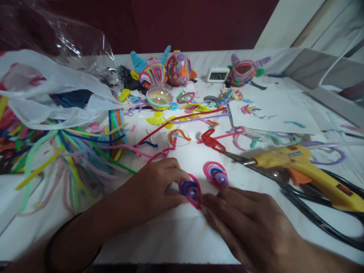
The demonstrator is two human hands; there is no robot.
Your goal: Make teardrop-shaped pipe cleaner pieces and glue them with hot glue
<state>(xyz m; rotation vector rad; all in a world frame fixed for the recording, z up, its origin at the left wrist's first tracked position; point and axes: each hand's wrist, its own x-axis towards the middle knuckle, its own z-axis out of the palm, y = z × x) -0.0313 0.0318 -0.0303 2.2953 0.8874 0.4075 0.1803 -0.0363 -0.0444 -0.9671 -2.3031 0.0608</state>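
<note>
Near the table's front, my left hand (162, 184) pinches the left side of a coiled pipe-cleaner piece (190, 190), pink outside with blue and a purple centre. From the right, my right hand (250, 220) has its fingers pressed together at the lower right edge of the same piece. A matching coiled piece (216, 174), pink, white, blue and purple, lies flat just beyond my right fingers. Both pieces have a small shiny spot in the purple centre.
A yellow glue gun (301, 163) and black-handled scissors (281, 184) lie to the right. Loose pipe cleaners (71, 159) spill from a white plastic bag (34, 72) at left. Decorated balls (152, 72), a clear bowl (159, 98) and a digital clock (217, 75) stand behind.
</note>
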